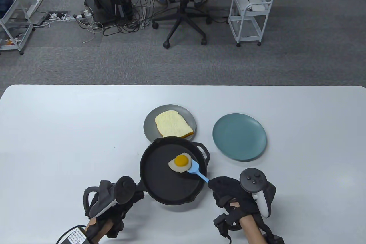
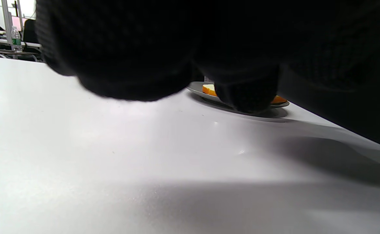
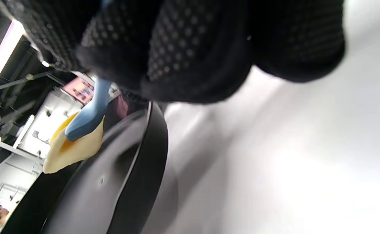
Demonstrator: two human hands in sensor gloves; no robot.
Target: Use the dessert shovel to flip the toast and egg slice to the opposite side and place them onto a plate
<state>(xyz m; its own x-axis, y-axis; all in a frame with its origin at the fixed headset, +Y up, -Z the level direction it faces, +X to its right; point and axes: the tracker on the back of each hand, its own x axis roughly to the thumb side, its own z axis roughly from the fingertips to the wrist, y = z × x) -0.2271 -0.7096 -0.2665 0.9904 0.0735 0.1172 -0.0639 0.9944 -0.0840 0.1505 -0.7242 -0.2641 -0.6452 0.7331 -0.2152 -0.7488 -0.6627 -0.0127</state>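
A fried egg slice (image 1: 180, 162) is raised over the black cast-iron pan (image 1: 160, 181), yolk up, on the blade of the blue dessert shovel (image 1: 197, 170). In the right wrist view the egg slice (image 3: 69, 152) hangs under the shovel (image 3: 89, 117) above the pan rim (image 3: 150, 149). My right hand (image 1: 228, 195) grips the shovel's handle at the pan's right. My left hand (image 1: 125, 198) holds the pan's handle at its lower left. The toast (image 1: 173, 124) lies on the grey plate (image 1: 148, 126) behind the pan; toast (image 2: 209, 89) shows past my left fingers.
A teal plate (image 1: 239, 136) with nothing on it sits right of the grey plate, beyond my right hand. The white table (image 1: 71, 129) stretches wide to the left. Office chair, cart and cables stand on the floor beyond the far edge.
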